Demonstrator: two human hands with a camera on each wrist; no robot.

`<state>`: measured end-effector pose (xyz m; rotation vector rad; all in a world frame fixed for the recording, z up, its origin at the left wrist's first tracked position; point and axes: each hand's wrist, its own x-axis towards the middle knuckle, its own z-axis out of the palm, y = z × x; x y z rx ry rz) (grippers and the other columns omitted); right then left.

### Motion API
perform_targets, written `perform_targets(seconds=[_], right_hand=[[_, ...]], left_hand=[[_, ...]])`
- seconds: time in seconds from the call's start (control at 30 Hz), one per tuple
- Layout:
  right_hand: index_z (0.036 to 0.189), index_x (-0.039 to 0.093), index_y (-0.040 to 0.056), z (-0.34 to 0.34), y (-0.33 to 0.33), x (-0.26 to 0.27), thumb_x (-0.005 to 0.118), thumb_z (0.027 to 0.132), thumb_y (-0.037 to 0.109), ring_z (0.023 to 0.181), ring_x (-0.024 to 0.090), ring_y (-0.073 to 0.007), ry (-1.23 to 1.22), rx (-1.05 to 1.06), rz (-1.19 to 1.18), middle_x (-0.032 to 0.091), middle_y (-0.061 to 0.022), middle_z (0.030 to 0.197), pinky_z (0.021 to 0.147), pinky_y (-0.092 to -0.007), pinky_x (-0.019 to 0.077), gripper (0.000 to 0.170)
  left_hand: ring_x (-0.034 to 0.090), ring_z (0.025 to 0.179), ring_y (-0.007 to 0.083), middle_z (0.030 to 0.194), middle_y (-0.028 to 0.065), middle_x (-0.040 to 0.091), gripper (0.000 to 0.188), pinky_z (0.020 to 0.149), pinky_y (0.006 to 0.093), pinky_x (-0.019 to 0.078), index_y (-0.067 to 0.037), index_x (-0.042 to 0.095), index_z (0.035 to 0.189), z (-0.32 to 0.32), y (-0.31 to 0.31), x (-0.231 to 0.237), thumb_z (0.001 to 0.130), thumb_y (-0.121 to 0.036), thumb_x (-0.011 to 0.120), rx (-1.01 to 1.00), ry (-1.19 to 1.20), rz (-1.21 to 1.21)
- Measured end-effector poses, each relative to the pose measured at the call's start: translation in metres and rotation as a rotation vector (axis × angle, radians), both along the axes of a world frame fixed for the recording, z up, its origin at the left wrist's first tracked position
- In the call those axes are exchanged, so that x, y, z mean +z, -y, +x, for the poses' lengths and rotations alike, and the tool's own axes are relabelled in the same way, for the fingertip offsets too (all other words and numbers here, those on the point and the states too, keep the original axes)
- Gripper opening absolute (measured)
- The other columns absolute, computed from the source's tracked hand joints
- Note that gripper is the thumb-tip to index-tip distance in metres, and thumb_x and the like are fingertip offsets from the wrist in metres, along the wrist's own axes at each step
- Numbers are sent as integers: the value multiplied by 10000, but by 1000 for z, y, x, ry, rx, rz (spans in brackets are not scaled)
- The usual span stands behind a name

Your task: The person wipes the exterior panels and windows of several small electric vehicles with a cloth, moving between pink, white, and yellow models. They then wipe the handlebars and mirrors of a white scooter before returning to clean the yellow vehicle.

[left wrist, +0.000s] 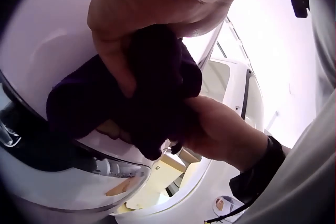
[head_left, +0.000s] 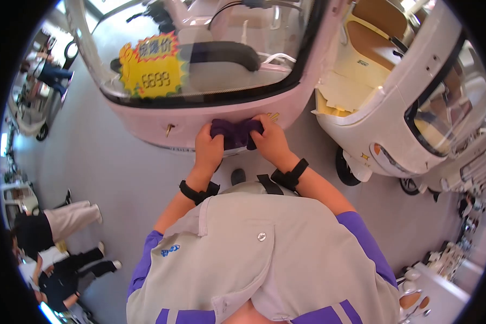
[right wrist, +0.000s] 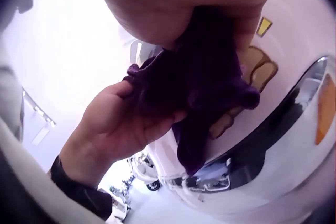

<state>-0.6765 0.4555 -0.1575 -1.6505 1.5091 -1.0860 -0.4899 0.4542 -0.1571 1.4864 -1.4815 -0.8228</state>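
A dark purple cloth [head_left: 235, 133] is bunched between both hands, in front of the rounded pink nose [head_left: 146, 121] of a small enclosed vehicle. My left hand [head_left: 209, 144] grips its left end with the thumb on top. The other end is held in my right hand [head_left: 270, 141], fingers curled around it. In the left wrist view the cloth [left wrist: 157, 77] hangs in folds below the left hand [left wrist: 163, 3]. Seen from the right wrist, a loose corner of the cloth [right wrist: 191, 150] dangles close to the pink panel, partly covering a gold emblem [right wrist: 262, 69].
Behind the windshield a yellow price sign [head_left: 154, 67] shows 6699. A white vehicle [head_left: 372, 129] with a brown seat stands to the right. At the left, people [head_left: 65, 270] are on the grey floor [head_left: 129, 189]. A metal stud [head_left: 169, 130] sticks out of the pink panel.
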Motion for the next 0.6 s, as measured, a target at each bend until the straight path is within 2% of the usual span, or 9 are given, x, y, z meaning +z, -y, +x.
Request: perform_targets(seconds=[0.1, 0.2, 0.3, 0.4, 0.43, 0.53, 0.6], right_hand=[[998, 630, 15, -29, 6, -4, 628, 850, 136, 845, 645, -424, 48, -61, 66, 671, -228, 879, 749, -419, 516, 191], [1014, 644, -4, -73, 11, -4, 598, 881, 166, 826, 660, -396, 160, -265, 169, 673, -232, 870, 739, -402, 517, 220], [1029, 656, -15, -133, 23, -41, 573, 906, 194, 803, 683, -327, 495, -410, 283, 690, -208, 852, 732, -379, 520, 256], [1022, 665, -10, -197, -1, -26, 561, 913, 193, 789, 689, -259, 301, -460, 228, 699, -176, 828, 724, -343, 521, 253], [1003, 672, -22, -222, -9, -33, 563, 916, 186, 782, 679, -183, 277, -460, 265, 712, -135, 836, 720, -304, 517, 251], [980, 688, -22, -301, -47, -41, 557, 924, 177, 784, 658, -135, 567, -442, 389, 710, -90, 848, 710, -278, 510, 245], [1049, 655, -19, -349, -60, -27, 562, 927, 148, 796, 640, -117, 699, -487, 358, 689, -64, 893, 707, -267, 509, 227]], left_hand=[[636, 791, 395, 850, 229, 657, 204, 753, 403, 502, 38, 622, 958, -16, 9, 3, 804, -51, 522, -101, -9, 44], [653, 850, 394, 893, 239, 668, 223, 761, 408, 502, 38, 620, 989, -59, 19, 9, 816, -61, 521, -247, -80, 73], [658, 884, 401, 943, 250, 670, 243, 770, 418, 505, 31, 615, 1032, -112, 32, 13, 830, -70, 525, -372, 120, 93], [677, 841, 349, 930, 214, 682, 246, 743, 398, 516, 23, 605, 1066, -158, 51, -2, 858, -77, 522, -594, 93, 41], [678, 845, 229, 941, 136, 696, 222, 727, 341, 517, 14, 616, 1074, -175, 56, 2, 896, -81, 521, -648, -81, 275], [635, 842, 122, 957, 59, 681, 206, 729, 275, 503, 2, 629, 1083, -239, 63, 17, 926, -87, 528, -491, -525, 817], [617, 840, 110, 953, 41, 673, 217, 742, 258, 496, -6, 624, 1110, -293, 72, 11, 930, -87, 534, -588, -548, 763]])
